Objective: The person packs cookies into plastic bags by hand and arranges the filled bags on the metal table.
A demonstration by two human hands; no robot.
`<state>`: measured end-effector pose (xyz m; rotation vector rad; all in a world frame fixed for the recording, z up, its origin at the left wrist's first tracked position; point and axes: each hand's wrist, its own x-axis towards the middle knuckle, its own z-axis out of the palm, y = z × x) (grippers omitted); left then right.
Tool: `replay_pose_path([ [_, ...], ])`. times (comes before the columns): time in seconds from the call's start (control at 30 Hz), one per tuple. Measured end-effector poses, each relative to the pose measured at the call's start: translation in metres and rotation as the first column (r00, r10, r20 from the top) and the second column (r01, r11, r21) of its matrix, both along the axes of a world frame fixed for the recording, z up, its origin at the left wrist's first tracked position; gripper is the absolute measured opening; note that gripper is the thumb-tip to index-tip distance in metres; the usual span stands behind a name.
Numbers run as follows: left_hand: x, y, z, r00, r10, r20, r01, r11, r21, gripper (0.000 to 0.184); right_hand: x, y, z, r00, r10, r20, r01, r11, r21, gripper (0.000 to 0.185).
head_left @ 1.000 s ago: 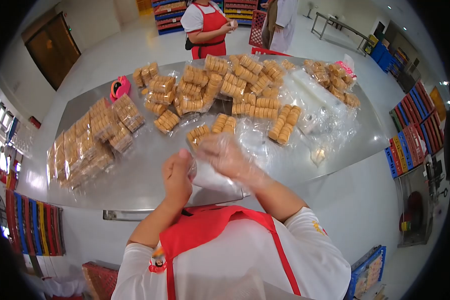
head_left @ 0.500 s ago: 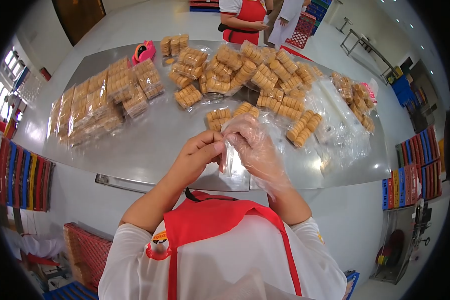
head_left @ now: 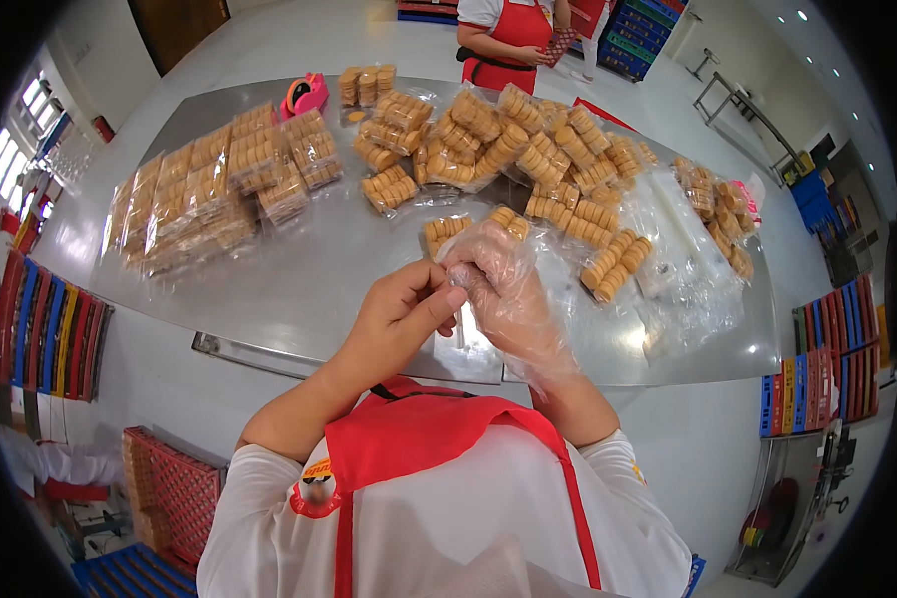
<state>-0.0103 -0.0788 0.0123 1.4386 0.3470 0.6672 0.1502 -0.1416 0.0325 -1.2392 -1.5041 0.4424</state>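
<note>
My bare left hand (head_left: 406,311) is closed in a pinch, thumb and fingertips pressed together near the table's front edge. Against it, my right hand (head_left: 503,299), in a clear plastic glove, has its fingers curled in. What lies between the fingertips is too small and shiny to make out; it may be clear plastic film. Just beyond the hands is a pack of round biscuits (head_left: 446,232), partly covered by my right hand. A second biscuit pack (head_left: 509,221) shows behind the gloved knuckles.
Stacked biscuit packs (head_left: 194,189) stand at the left of the metal table (head_left: 319,259). A heap of loose packs (head_left: 558,140) fills the back. Clear plastic bags (head_left: 683,259) lie at right. A pink tape dispenser (head_left: 306,95) is at the back left. A person in a red apron (head_left: 505,45) stands beyond.
The view has shifted slightly, so the table's contents sit further right. My hands stay together, with the fingertips pressed closer. A person in white at the back has moved partly out of sight.
</note>
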Motion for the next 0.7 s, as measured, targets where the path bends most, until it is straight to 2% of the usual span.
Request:
replay_pose_path([
  [0.2,0.002,0.0,-0.004,0.996,-0.027,0.081,0.031,0.998,-0.057,0.024,0.003,-0.002,0.004,0.997,0.024,-0.074,-0.028,0.999,-0.044,0.006],
  [0.3,0.004,-0.001,-0.004,0.996,-0.043,0.08,0.048,0.997,-0.064,0.023,0.006,-0.003,0.004,1.0,0.005,-0.016,-0.006,0.999,-0.044,0.005],
  [0.5,0.008,-0.004,-0.002,0.989,-0.078,0.126,0.093,0.989,-0.118,0.018,0.007,-0.009,0.008,0.996,0.006,-0.094,-0.016,0.994,-0.104,0.007],
  [0.57,0.009,-0.006,-0.002,0.998,-0.036,0.052,0.039,0.998,-0.056,0.012,0.008,-0.009,0.002,0.988,0.031,-0.15,-0.05,0.991,-0.123,0.007],
  [0.7,0.01,-0.009,0.002,0.997,0.065,-0.041,-0.059,0.991,0.123,0.002,0.003,-0.015,-0.006,0.922,0.13,-0.365,-0.178,0.979,-0.102,0.028],
])
